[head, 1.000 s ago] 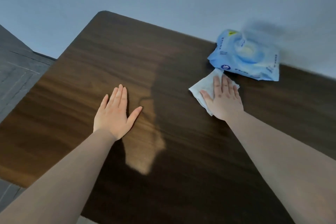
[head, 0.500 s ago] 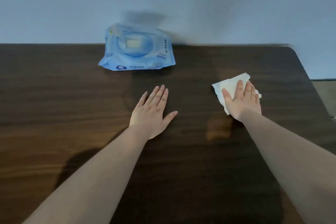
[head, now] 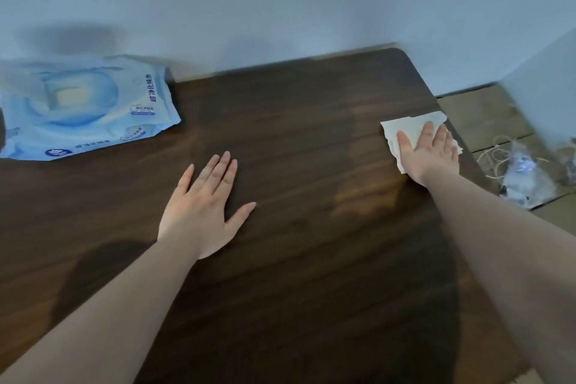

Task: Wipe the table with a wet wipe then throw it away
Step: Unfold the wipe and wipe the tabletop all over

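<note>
— Now, where do we stand?
— Our right hand (head: 428, 150) lies flat, pressing the wet wipe (head: 405, 128) at the table's (head: 296, 259) right edge; left hand (head: 205, 206) splayed, empty.
— Handling?
— Limp, damp, light, we judge; bunch it at the middle. The wipes pack (head: 84, 109) sits far left, flap closed.

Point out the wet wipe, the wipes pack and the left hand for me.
wet wipe (head: 405, 126): head view, bare white part beyond the right hand's fingers.
wipes pack (head: 93, 131): head view, blue front face below the lid.
left hand (head: 202, 206): head view, back of the hand, flat on the table.
</note>
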A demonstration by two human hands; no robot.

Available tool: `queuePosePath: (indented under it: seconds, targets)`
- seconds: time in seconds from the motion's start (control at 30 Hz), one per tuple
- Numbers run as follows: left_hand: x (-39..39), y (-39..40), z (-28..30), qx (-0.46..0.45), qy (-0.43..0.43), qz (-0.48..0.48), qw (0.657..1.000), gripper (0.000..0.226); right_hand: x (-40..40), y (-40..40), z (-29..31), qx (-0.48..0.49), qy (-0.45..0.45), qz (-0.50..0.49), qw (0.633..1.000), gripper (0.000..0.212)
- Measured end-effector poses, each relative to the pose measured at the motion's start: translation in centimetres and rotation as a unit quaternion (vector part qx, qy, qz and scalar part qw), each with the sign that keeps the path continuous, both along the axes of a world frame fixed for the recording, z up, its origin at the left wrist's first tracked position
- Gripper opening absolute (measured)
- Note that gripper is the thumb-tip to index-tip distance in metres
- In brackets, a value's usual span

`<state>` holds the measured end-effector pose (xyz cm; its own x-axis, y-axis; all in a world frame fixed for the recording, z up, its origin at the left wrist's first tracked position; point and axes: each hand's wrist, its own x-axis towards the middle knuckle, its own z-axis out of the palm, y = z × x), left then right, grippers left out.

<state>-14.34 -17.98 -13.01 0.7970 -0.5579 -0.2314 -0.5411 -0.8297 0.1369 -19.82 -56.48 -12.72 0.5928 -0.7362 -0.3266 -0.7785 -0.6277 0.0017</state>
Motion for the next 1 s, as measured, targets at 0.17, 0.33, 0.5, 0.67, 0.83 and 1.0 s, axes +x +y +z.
queuePosePath:
  seconds: [0.17, 0.33, 0.5, 0.67, 0.83, 1.0]
  targets:
    - [0.1, -0.1, -0.1, 0.0, 0.002, 0.003, 1.0, 0.082, -1.0, -0.4, -0.1, 0.005, -0.016, -0.032, 0.999, 0.083]
    - [0.2, -0.1, 0.2, 0.022, 0.021, -0.001, 1.0, 0.082, -4.8, 1.8, 0.3, 0.012, 0.022, 0.018, 1.0, 0.082]
    - [-0.7, 0.3, 0.6, 0.024, 0.073, 0.009, 0.997, 0.082, -7.1, 5.8, 0.5, 0.004, 0.04, 0.124, 0.992, 0.084]
    - [-3.7, 6.2, 1.0, -0.016, 0.065, 0.039, 0.997, 0.083, -5.4, 12.3, 0.8, 0.003, 0.047, 0.251, 0.967, 0.087]
    - [-5.0, 14.9, 1.6, -0.005, 0.047, 0.122, 0.991, 0.087, -2.9, 21.1, 0.8, 0.001, 0.038, 0.342, 0.939, 0.083]
    - [-10.1, 25.5, 1.7, -0.003, 0.017, 0.268, 0.963, 0.09, -0.7, 32.2, 0.4, 0.029, 0.017, 0.463, 0.886, 0.081]
